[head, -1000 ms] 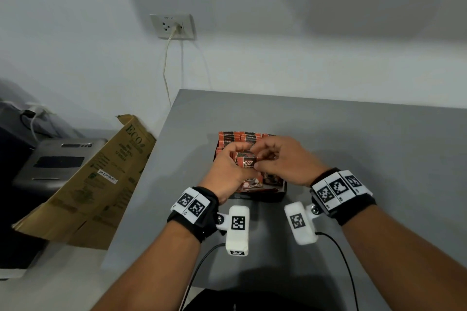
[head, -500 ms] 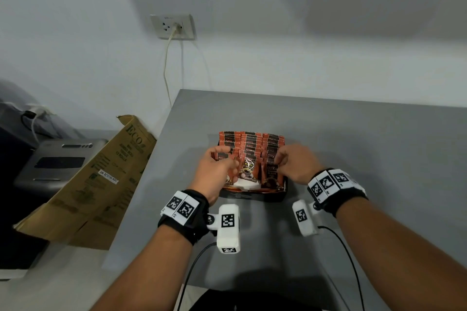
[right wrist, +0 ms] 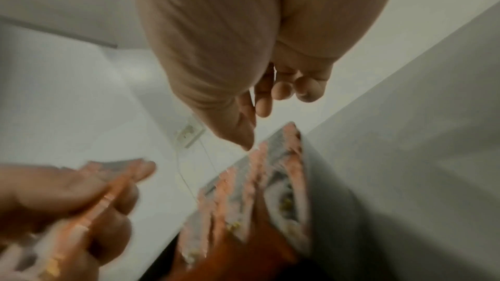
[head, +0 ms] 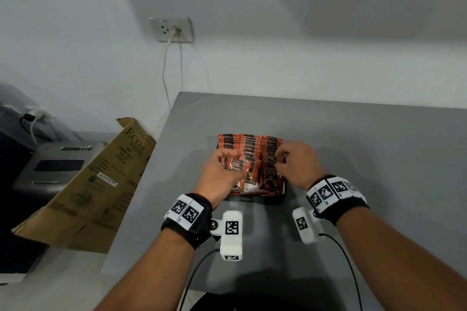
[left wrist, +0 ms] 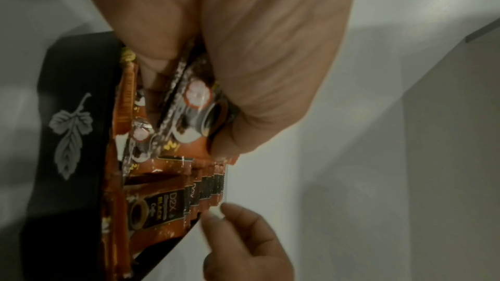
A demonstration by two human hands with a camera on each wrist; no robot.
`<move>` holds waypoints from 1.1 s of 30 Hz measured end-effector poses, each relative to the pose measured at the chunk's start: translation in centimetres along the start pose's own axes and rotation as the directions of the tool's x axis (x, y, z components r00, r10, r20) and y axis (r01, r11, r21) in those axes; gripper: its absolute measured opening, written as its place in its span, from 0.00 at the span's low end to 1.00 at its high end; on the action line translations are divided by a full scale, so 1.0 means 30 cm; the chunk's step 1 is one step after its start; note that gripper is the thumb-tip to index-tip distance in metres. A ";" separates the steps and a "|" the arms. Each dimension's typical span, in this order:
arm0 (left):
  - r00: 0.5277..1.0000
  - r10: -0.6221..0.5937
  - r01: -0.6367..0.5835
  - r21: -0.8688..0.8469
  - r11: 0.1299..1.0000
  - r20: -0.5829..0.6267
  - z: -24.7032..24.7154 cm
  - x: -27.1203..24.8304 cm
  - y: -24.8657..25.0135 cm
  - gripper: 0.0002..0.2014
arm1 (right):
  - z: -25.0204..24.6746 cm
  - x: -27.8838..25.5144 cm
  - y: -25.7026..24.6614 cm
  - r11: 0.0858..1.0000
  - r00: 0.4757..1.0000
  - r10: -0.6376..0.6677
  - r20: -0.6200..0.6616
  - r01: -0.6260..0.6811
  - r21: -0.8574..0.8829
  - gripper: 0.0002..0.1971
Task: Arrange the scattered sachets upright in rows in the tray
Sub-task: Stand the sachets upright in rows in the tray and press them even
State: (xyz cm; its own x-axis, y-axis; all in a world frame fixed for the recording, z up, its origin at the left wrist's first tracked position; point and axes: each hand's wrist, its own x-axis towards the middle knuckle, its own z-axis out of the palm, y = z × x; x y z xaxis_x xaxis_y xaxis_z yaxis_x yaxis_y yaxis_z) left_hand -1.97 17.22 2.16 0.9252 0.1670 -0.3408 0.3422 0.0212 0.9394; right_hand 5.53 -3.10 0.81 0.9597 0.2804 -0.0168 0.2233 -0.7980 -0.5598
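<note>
A black tray [head: 255,201] with a leaf print [left wrist: 70,131] sits on the grey table and holds three rows of upright orange-and-black sachets [head: 250,144]. My left hand [head: 219,171] is at the left row and grips a sachet [head: 237,166] between thumb and fingers; the left wrist view shows that sachet [left wrist: 194,102] pressed in the grip. My right hand [head: 295,164] hovers over the right row, its fingertips [left wrist: 216,214] at the sachet tops. The right wrist view shows this hand [right wrist: 230,61] with loose fingers and nothing held.
The table [head: 366,159] stretches right and back to the wall. Off its left edge leans a cardboard box [head: 93,184], with a grey machine [head: 58,164] behind it. A wall socket [head: 171,30] drops a cord down past the table corner.
One second ago both hands met over the tray's front centre around a sachet. They have parted: the left went to the left row with a sachet, the right to the right row.
</note>
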 end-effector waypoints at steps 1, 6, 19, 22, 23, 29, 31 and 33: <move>1.000 0.014 -0.014 0.004 1.000 0.025 0.007 -0.002 0.004 0.26 | -0.020 -0.006 -0.022 0.998 1.000 -0.010 -0.019 0.011 0.065 0.07; 0.991 0.084 -0.087 0.032 0.996 0.100 0.048 0.010 0.021 0.27 | -0.084 -0.026 -0.165 0.920 0.965 -0.156 0.212 0.064 0.386 0.09; 0.968 -0.116 0.060 -0.242 0.968 -0.222 -0.055 0.035 0.002 0.21 | 0.029 0.091 -0.178 0.995 0.955 -0.043 0.294 0.069 -0.078 0.11; 0.971 -0.114 0.066 -0.219 0.974 -0.211 -0.063 0.027 -0.006 0.18 | 0.061 0.104 -0.179 0.990 0.951 -0.031 0.308 0.071 -0.120 0.11; 0.970 -0.112 0.066 -0.212 0.975 -0.214 -0.064 0.025 -0.009 0.17 | 0.066 0.104 -0.178 0.988 0.951 -0.036 0.307 0.081 -0.134 0.11; 0.975 -0.108 0.075 -0.172 0.982 -0.193 -0.070 0.030 -0.028 0.21 | 0.073 0.099 -0.170 0.978 0.946 -0.064 0.317 0.122 -0.168 0.14; 0.977 -0.098 0.071 -0.145 0.987 -0.192 -0.068 0.037 -0.031 0.21 | 0.073 0.095 -0.168 0.978 0.943 -0.064 0.328 0.125 -0.168 0.16; 0.977 -0.076 0.054 -0.110 0.992 -0.199 -0.064 0.038 -0.029 0.21 | 0.070 0.093 -0.164 0.983 0.944 -0.066 0.324 0.118 -0.143 0.15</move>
State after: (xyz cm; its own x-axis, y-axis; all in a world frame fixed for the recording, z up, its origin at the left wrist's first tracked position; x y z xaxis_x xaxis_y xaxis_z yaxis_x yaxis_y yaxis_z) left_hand -1.53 19.27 1.04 0.8455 0.3576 -0.3966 0.3721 0.1382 0.9179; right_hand 6.75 2.74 1.77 0.8357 0.4903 -0.2474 0.3572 -0.8274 -0.4334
